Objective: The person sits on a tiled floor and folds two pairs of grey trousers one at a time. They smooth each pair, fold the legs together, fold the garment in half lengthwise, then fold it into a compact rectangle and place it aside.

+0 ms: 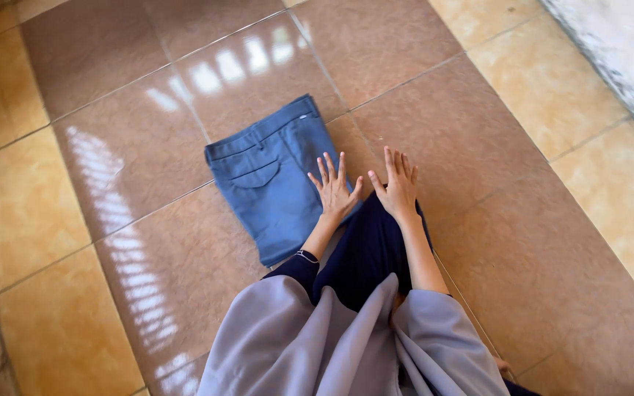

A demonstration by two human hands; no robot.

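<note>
Left hand (335, 192) rests flat, fingers spread, on the folded blue trousers (273, 180) on the tiled floor (478, 147); right hand (398, 187) just beside it, fingers spread too

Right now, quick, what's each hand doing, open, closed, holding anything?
Left hand: open, fingers spread, holding nothing, resting on the folded blue trousers.
Right hand: open, fingers spread, holding nothing, beside the trousers over the floor tiles.

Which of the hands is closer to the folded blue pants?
The left hand. It rests, fingers spread, on the right edge of the folded blue pants. The right hand is beside them, over the brown floor tile, not touching the pants.
</note>
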